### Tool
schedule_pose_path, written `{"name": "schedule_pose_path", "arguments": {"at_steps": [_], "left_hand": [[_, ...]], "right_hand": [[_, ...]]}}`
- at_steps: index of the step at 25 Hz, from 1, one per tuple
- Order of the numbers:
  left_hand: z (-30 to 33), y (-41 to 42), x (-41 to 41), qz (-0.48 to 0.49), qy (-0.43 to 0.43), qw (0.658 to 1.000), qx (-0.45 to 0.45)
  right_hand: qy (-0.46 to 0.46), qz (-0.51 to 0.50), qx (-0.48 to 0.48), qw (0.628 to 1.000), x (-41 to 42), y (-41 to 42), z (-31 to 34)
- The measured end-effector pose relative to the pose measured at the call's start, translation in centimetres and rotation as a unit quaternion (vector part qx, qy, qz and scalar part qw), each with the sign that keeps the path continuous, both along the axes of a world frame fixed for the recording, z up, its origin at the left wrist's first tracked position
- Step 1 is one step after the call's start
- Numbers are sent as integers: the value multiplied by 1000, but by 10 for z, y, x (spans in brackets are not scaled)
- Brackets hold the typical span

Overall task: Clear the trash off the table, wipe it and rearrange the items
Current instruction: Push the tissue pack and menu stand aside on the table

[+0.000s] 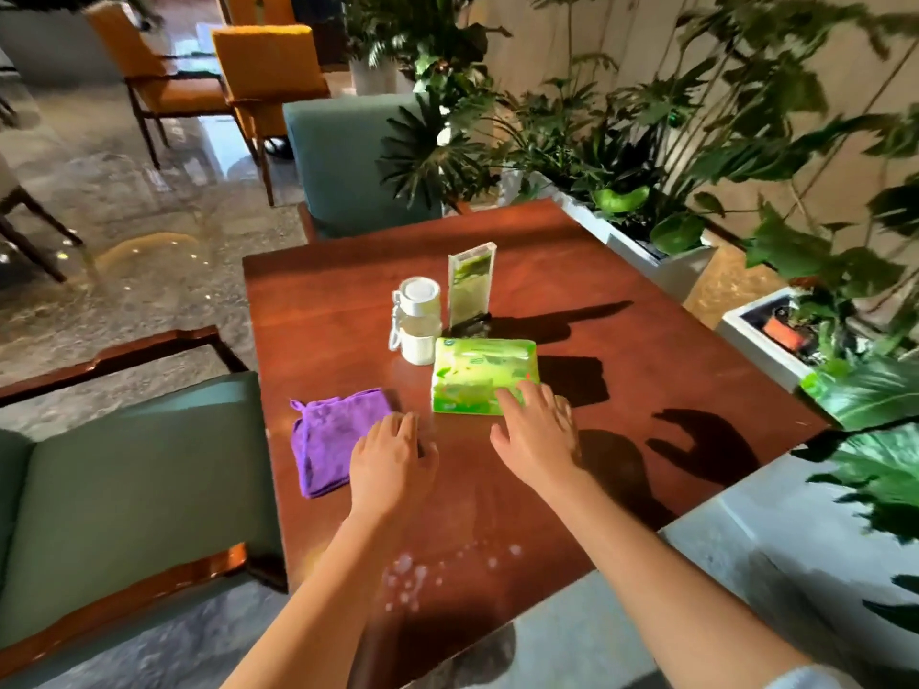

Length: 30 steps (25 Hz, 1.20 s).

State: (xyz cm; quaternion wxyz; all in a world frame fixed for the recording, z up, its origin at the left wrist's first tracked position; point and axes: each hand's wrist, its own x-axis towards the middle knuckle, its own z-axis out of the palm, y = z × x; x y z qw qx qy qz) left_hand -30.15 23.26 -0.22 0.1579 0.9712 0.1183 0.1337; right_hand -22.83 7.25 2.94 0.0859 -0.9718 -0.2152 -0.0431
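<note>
Both hands reach over the wooden tabletop [572, 271], palms down and holding nothing. The left hand [390, 457] hovers with its fingers loosely spread, just right of the purple cloth [335, 432]; whether it touches the wood cannot be told. The right hand [539, 432] is spread wide, and its fingertips [517, 397] lie on the near end of the green tissue pack [480, 372].

The cloth lies folded and flat near the left edge of the tabletop, a small loop sticking out at its far left corner. The pack lies flat around the middle of the tabletop, its long side running away from the person. Just beyond its far left corner stands a clear bottle [417, 320] with a white lid and a white strap, upright, close to the pack or touching it. Right beside the bottle, on its right, stands an upright clear sign holder [470, 285] with a green card inside, on a dark base.

Near the near edge of the tabletop, between the two forearms, a scatter of pale spots [413, 579] shows on the wood; they could be droplets or glints of light. The hands throw dark shadows toward the right edge.

A green chair [124, 489] stands against the left edge and another [348, 156] at the far edge. White planters [641, 241] with leafy plants line the right side.
</note>
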Motion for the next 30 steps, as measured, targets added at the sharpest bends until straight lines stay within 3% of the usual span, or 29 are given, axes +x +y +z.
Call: {"name": "schedule_pose_path", "arguments": {"at_steps": [6, 13, 21, 30], "left_hand": [[-31, -36, 43, -3, 72, 997, 18], [-74, -99, 107, 147, 54, 988, 11], [-118, -205, 153, 364, 117, 922, -68], [-145, -279, 213, 431, 128, 883, -132]], "right_hand": [[-9, 6, 0, 1000, 55, -37, -9], [58, 151, -4, 987, 165, -44, -33], [153, 297, -25, 942, 228, -31, -55], [172, 355, -112, 912, 239, -15, -94]]}}
